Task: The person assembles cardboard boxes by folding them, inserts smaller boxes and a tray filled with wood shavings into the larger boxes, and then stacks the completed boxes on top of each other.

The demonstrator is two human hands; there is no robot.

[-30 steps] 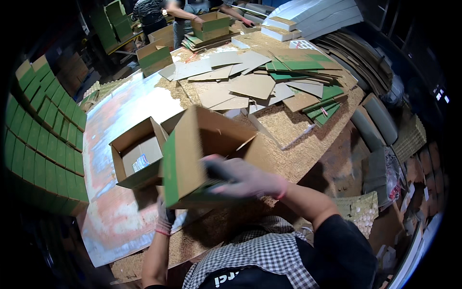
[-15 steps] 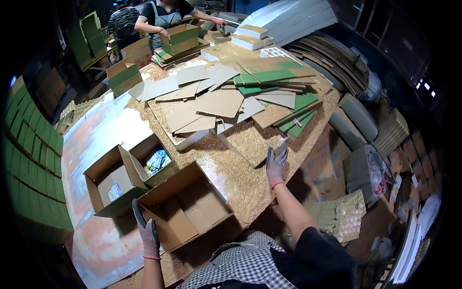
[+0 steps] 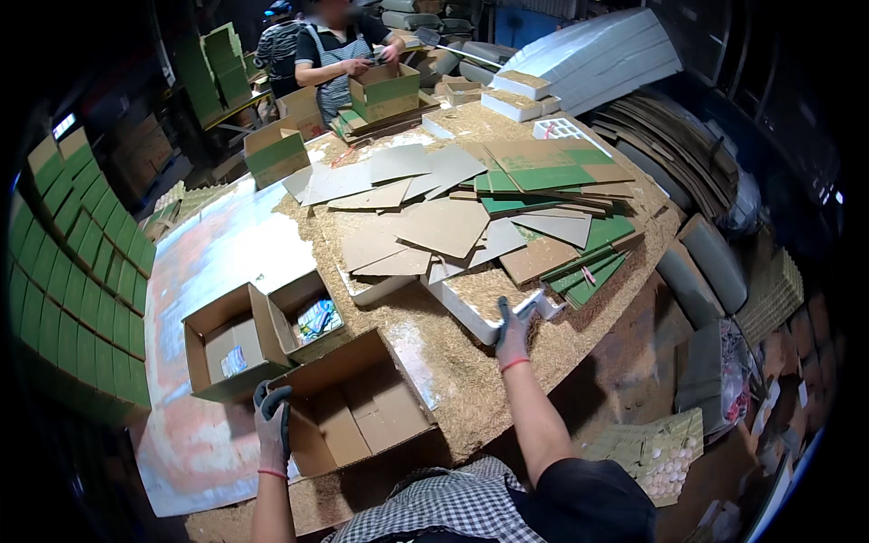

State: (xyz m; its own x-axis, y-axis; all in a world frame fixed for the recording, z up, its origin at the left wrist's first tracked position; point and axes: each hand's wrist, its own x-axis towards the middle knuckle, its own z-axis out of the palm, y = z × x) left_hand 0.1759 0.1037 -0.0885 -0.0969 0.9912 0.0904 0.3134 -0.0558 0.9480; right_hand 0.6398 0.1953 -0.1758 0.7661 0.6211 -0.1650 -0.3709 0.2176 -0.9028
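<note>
In front of me lies an open brown cardboard box [image 3: 358, 412], its folded bottom flaps visible. My left hand [image 3: 272, 423], in a grey glove with dark fingertips, is closed on this box's left wall. Farther right, my right hand [image 3: 514, 333], gloved alike, grips the near right corner of a white foam box [image 3: 463, 309] filled with straw-coloured chaff. Its thumb lies over the rim, while the outer fingers are partly hidden. Loose cardboard sheets [image 3: 444, 226] overlap the foam box's far end.
Two open cartons hold small coloured packets [image 3: 317, 319] and a blue-white packet [image 3: 233, 361]. Chaff covers much of the table [image 3: 213, 244]. Green cartons [image 3: 81, 299] are stacked at left; egg trays [image 3: 652, 452] stand low at right. A co-worker [image 3: 339, 63] handles a box across the table.
My view has shifted left. The foam box's near end has come toward me with my right hand, showing more white wall. My left hand stays at the cardboard box; the co-worker's hands have come together.
</note>
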